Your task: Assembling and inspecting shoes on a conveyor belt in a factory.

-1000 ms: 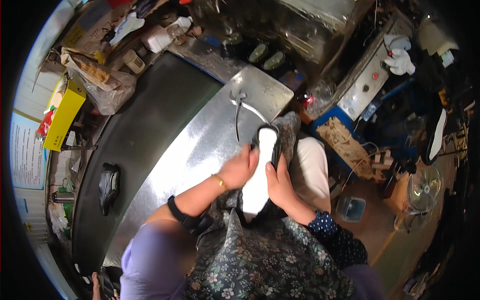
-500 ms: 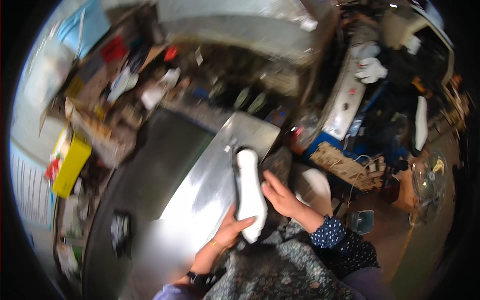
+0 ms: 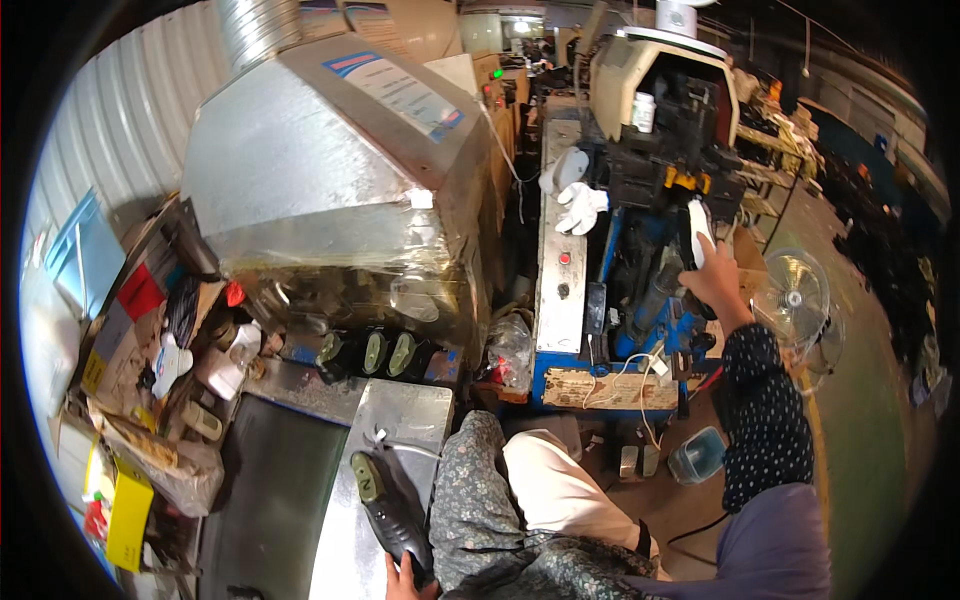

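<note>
Since the earlier frame, the right hand (image 3: 715, 285) had carried the white sole (image 3: 698, 232) up to the blue machine (image 3: 640, 230), gripping it; the left hand (image 3: 405, 578) gripped a black shoe (image 3: 388, 510) on the steel table (image 3: 400, 420)

Dark white-dotted sleeve (image 3: 765, 420), floral garment (image 3: 480, 510)

Black shoe (image 3: 392, 515) on a green last. White sole (image 3: 699, 232). Sleeve (image 3: 764, 415): dark navy, small white dots. Skirt (image 3: 480, 510): grey floral print. Machine frame (image 3: 640, 330) blue. Hood (image 3: 330, 160) silver. Box (image 3: 128, 512) yellow. Glove (image 3: 583, 207) white, possibly cotton.
</note>
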Tool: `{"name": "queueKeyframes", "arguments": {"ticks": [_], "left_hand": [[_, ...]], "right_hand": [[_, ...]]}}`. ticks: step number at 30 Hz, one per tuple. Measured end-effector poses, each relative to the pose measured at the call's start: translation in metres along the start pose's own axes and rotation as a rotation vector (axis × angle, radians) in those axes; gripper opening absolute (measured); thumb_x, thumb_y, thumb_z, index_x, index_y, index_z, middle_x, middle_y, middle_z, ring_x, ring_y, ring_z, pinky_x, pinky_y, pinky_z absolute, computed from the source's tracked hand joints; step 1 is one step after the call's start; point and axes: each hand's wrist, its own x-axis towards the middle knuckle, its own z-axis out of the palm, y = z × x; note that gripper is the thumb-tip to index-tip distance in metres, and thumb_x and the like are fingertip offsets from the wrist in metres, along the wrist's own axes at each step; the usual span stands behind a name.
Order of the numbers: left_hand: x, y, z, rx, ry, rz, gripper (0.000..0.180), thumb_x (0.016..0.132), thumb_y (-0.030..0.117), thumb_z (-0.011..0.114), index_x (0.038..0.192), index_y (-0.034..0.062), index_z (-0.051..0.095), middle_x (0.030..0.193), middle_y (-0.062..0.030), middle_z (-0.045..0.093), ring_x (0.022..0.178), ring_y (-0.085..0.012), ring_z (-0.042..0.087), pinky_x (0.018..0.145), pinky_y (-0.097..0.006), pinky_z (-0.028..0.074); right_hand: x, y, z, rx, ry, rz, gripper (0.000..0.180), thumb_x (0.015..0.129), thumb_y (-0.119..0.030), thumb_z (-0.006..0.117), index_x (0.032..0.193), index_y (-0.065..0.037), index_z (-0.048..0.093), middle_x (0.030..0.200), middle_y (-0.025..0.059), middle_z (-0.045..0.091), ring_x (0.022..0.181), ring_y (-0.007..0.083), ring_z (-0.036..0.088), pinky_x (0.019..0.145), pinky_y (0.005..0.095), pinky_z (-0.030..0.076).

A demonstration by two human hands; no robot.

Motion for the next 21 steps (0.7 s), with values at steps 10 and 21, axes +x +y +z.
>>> {"name": "queueKeyframes", "arguments": {"ticks": [10,21], "left_hand": [[0.044,0.064,-0.020,-0.774,-0.225,-0.167,0.037,0.096,0.023,0.061,0.126,0.0014,0.060,0.123,-0.0133,0.064,0.115,-0.0190,0.061,0.097,-0.032,0.048],[0.073,0.079,-0.081,-1.888,-0.800,-0.513,0.069,0.091,0.028,0.057,0.148,-0.0019,0.031,0.148,-0.0199,0.041,0.136,-0.0280,0.043,0.115,-0.039,0.032]], "right_hand": [[-0.084,0.006,-0.019,0.440,0.143,-0.408,0.081,0.062,0.000,0.068,0.140,-0.005,0.047,0.145,0.0220,0.041,0.136,0.0384,0.038,0.114,0.0409,0.027],[-0.298,-0.164,-0.025,0.824,-0.346,-1.769,0.043,0.092,-0.022,0.052,0.132,-0.037,0.057,0.136,-0.0052,0.051,0.114,0.0318,0.051,0.097,0.0450,0.046]]}}
